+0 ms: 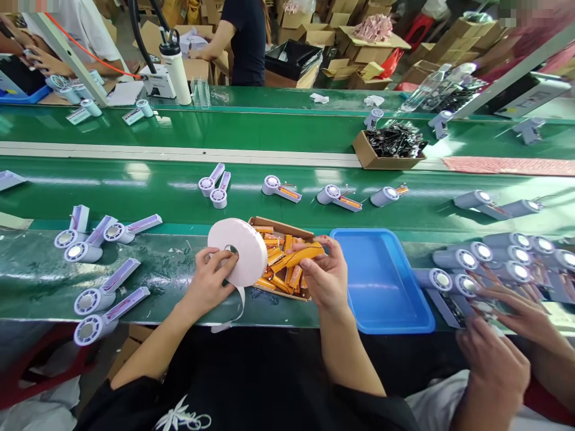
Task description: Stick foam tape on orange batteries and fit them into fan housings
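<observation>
My left hand (212,272) grips a roll of whitish tape (249,254), its fingertips at the core hole. A loose tail of tape (242,305) curls down from the roll to the table edge. Between the thumb and fingers of my right hand (327,272) is a long, slightly curved orange piece (294,257); its exact kind I cannot make out. It is over an open cardboard box (287,226) of orange-wrapped cells (276,254), which stands partly behind the roll and my right hand.
A blue tray (381,281) stands right of the box. Lilac handheld fan bodies (90,299) lie at left, more (332,194) on the green belt (179,197). At right, a co-worker's hands (498,341) work beside grouped fans (512,254). A carton of black parts (390,158) sits farther back.
</observation>
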Motion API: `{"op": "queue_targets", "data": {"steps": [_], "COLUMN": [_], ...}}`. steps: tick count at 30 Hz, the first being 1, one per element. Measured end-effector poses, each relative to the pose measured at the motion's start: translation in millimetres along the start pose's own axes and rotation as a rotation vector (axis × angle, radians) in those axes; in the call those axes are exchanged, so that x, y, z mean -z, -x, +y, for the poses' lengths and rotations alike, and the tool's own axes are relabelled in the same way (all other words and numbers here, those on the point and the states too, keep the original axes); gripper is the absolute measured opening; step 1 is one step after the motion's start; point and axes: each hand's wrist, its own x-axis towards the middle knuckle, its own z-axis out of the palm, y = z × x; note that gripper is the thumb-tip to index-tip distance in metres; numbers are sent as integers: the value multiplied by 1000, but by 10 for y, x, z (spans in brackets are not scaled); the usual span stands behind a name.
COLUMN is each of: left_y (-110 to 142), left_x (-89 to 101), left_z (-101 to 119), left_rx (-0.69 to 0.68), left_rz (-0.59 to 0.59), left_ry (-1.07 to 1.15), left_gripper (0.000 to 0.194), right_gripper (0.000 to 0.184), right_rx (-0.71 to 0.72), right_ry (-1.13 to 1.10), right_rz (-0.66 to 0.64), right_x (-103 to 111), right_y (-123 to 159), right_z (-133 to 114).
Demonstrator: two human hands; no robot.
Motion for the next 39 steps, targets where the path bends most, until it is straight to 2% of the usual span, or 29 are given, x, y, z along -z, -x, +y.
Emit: {"op": "queue_targets", "data": {"steps": [3,7,11,14,18,21,23,25,27,30,33,36,37,39], "left_y": [0,-10,-34,-60,-78,-84,-108,-154,-204,-200,-46,91,75,-107], "left_x": [-6,5,47,74,79,95,125,150,143,64,-1,28,48,63], "left_z": [60,70,56,62,85,92,106,152,245,442,604,617,574,407], "left_rx": [-22,-11,-56,-87,-125,-130,-139,-146,-114,-19,41,-1,-29,-81], "left_rz": [-8,-3,-16,-16,-12,-11,-7,9,62,138,95,17,-44,-241], "left_ry": [-3,-22,-55,-89,-130,-187,-224,-245,-250,-237,-213,-179,-153,-60], "left_gripper": [54,56,53,50,49,49,50,51,52,50,52,55,59,74], "right_gripper": [56,42,33,34,40,41,34,27,31,40,43,45,43,41], "right_rx": [-88,-135,20,126,199,189,138,84,68,101,110,158,223,387], "right_ry": [-23,-25,240,533,849,991,1045,972,708,259,92,-2,-41,-96], "right_rz": [-17,-34,-69,-101,-163,-239,-294,-296,-164,136,284,388,444,545], "right_x": [-101,-174,-111,-56,-89,-99,-66,-45,-90,-256,-286,13,154,400], "right_y": [30,87,127,130,146,138,100,59,55,137,176,13,-77,-259], "right_z": [-58,-56,-3,-4,-60,-126,-152,-118,-3,246,381,262,180,14]}}
